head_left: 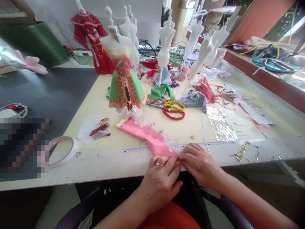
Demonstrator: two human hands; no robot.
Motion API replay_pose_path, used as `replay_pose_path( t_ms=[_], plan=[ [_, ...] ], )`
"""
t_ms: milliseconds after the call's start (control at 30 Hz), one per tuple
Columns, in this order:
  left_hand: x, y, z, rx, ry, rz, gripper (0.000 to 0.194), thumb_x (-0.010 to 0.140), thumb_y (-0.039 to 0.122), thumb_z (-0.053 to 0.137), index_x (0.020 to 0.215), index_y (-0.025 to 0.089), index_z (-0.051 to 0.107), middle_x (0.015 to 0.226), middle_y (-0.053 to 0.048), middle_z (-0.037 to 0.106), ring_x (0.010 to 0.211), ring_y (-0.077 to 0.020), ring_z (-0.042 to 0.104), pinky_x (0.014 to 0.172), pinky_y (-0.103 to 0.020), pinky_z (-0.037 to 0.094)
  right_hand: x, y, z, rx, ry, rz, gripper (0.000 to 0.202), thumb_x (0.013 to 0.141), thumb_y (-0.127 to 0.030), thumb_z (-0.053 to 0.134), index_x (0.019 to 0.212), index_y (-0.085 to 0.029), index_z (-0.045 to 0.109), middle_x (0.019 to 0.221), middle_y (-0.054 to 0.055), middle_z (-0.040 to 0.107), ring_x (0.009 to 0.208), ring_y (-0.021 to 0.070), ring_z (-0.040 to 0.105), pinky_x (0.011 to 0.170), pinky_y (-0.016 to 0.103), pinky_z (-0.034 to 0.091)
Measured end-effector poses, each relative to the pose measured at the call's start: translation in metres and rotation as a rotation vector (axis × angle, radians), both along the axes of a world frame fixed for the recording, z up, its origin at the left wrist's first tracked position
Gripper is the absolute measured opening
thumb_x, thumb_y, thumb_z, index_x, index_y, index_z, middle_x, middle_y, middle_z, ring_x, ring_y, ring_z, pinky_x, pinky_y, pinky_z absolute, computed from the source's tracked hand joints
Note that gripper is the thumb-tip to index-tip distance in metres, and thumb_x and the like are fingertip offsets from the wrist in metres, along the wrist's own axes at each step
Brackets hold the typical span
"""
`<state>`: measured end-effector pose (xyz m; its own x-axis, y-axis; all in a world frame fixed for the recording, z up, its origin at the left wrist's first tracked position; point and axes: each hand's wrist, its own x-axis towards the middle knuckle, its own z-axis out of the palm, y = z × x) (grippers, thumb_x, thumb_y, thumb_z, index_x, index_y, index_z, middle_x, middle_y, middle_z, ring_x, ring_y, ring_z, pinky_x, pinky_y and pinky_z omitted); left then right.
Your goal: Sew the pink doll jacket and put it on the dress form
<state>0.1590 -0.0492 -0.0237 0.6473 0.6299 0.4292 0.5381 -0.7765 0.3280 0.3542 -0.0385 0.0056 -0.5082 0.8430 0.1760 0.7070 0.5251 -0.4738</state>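
Observation:
A strip of pink fabric (145, 135) lies slantwise across the table, with small white patches along one edge. Its near end is pinched at the table's front edge by my left hand (162, 179), which wears a ring. Close beside it, my right hand (202, 163) has its fingers bunched on the same end of the fabric; the fingertips partly hide what they grip. A clear ruler (133, 150) runs under the fabric and past my right hand. Beyond the fabric lie scissors (175, 109) with one yellow and one red handle.
A small dress form in a green and pink dress (127, 86) stands behind the fabric. Several white dress forms (165, 41) and fabric scraps fill the back. At left is a tape roll (63, 151); at right are silver foil (221, 124) and a gold trim piece (243, 151).

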Motion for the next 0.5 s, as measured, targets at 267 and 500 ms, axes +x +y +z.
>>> replay_pose_path(
  t_ms=[267, 500],
  plan=[
    [0.0007, 0.0014, 0.0006, 0.001, 0.005, 0.001, 0.037, 0.087, 0.032, 0.049, 0.119, 0.015, 0.056, 0.13, -0.009, 0.053, 0.099, -0.0248, 0.05, 0.088, -0.042, 0.036, 0.0018, 0.002, 0.0008, 0.007, -0.008, 0.014, 0.018, 0.091, -0.017, 0.041, 0.083, -0.017, 0.058, 0.078, 0.005, 0.052, 0.077, 0.0181, 0.045, 0.071, 0.034, 0.04],
    [0.0004, 0.0017, 0.0002, 0.004, 0.009, 0.002, 0.037, 0.087, 0.032, 0.049, 0.119, 0.016, 0.056, 0.13, -0.008, 0.053, 0.099, -0.0246, 0.05, 0.088, -0.042, 0.036, 0.0022, 0.0022, -0.0014, -0.001, -0.006, 0.007, 0.016, 0.089, -0.016, 0.042, 0.081, -0.017, 0.056, 0.078, 0.004, 0.051, 0.077, 0.0182, 0.046, 0.071, 0.033, 0.04]
  ],
)
